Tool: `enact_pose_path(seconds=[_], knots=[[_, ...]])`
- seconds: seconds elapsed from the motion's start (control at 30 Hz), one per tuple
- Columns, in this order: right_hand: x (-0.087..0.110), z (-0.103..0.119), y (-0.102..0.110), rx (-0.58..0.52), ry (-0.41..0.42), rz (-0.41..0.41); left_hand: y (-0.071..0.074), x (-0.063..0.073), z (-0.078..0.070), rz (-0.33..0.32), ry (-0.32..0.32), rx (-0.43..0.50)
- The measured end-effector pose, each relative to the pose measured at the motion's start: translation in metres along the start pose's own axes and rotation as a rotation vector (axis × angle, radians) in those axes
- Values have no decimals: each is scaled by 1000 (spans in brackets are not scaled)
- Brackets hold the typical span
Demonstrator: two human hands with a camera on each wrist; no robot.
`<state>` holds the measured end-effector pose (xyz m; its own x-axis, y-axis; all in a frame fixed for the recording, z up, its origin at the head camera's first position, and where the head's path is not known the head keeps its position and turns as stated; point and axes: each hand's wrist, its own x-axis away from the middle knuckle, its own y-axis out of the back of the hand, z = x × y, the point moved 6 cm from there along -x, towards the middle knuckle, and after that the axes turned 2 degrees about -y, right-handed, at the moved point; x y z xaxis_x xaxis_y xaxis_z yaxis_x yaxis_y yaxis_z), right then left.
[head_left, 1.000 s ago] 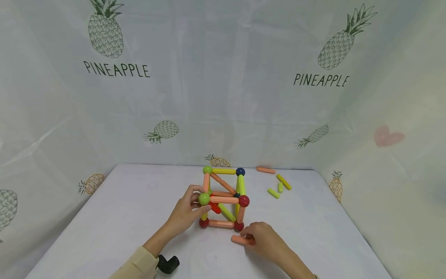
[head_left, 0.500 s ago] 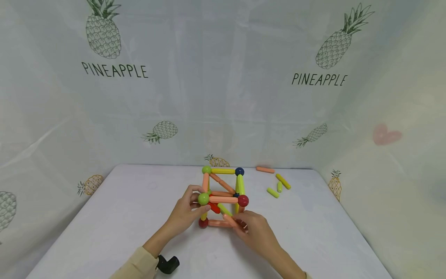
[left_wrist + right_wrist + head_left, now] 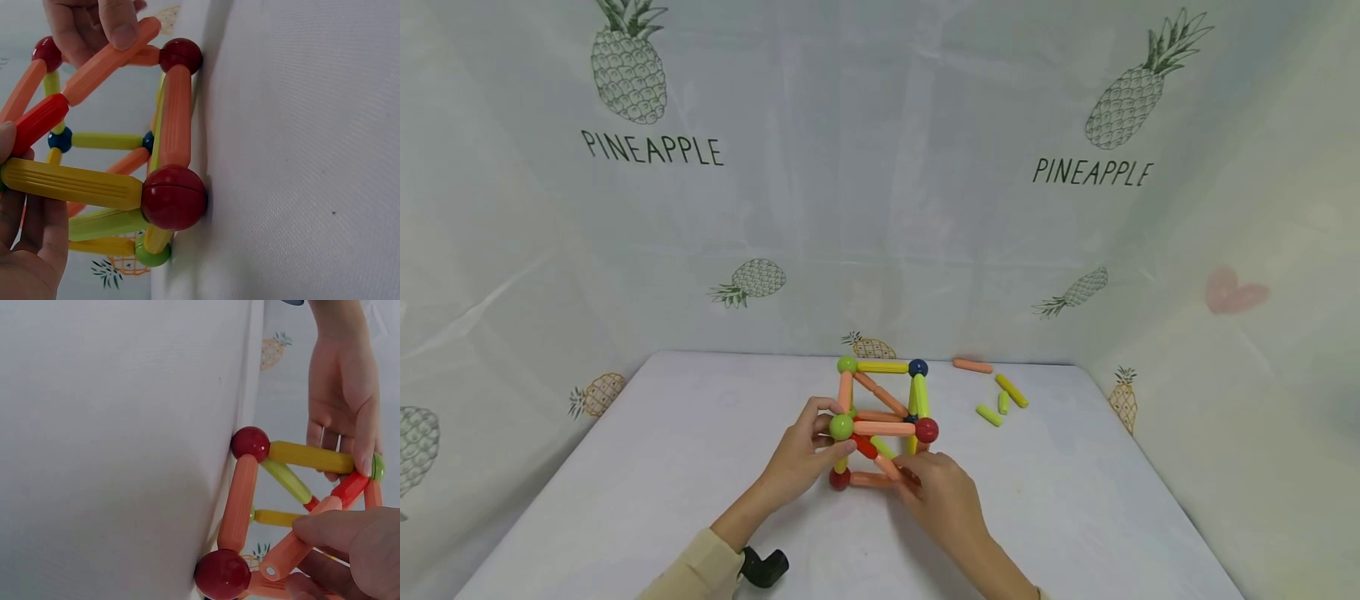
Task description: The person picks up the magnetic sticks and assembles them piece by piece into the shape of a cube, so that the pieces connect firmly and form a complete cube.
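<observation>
A cube frame of magnetic sticks and balls (image 3: 883, 429) stands on the table. My left hand (image 3: 801, 454) grips its front upper left corner, fingers around the green ball (image 3: 841, 427). Its thumb lies by a short red stick (image 3: 40, 122) that slopes down from that corner. Between thumb and fingers, my right hand (image 3: 943, 500) pinches a salmon-coloured magnetic stick (image 3: 112, 59). One end of this stick meets the red stick, in line with it across the front face; its other end, toward the lower right red ball (image 3: 223, 575), is free. In the head view that ball is hidden behind my right hand.
Behind the frame to the right lie loose sticks: a salmon one (image 3: 973, 366), a yellow one (image 3: 1012, 390) and two short green ones (image 3: 989, 416). A black curved object (image 3: 765, 568) sits by the left sleeve. A pineapple-print curtain (image 3: 880, 208) hangs behind the table.
My right hand has lifted the salmon stick from the table in front of the frame, up and left, until its end met the red stick. The left hand keeps its grip.
</observation>
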<state>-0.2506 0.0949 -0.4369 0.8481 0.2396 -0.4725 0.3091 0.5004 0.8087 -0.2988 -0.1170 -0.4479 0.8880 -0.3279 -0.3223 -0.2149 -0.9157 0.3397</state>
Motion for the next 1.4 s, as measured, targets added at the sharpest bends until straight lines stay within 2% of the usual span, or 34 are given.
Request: enact_pose_path(seconds=[0.3, 0.53, 0.7, 0.93, 1.07, 1.17, 1.27, 1.33, 1.4], knots=[[-4, -4, -7, 35, -14, 31, 1, 0, 2, -3, 23, 38], [-7, -6, -12, 37, 13, -9, 1, 1, 4, -13, 41, 88], [-10, -8, -14, 28, 14, -27, 0, 1, 1, -17, 14, 66], [-10, -9, -14, 19, 20, 2, -2, 1, -2, -57, -15, -22], [-5, -15, -1, -87, 6, -48, -3, 2, -5, -69, -18, -50], [-3, -26, 16, -214, -7, -161, -3, 1, -4, -64, -20, -56], [-8, -39, 31, -288, -14, -251, -2, 1, -3, -61, -31, -54], [-14, -46, 36, -320, -17, -242, -2, 1, -2, -63, -27, -60], [-20, -52, 37, -347, -15, -173, -3, 1, -1, -64, -18, -59]])
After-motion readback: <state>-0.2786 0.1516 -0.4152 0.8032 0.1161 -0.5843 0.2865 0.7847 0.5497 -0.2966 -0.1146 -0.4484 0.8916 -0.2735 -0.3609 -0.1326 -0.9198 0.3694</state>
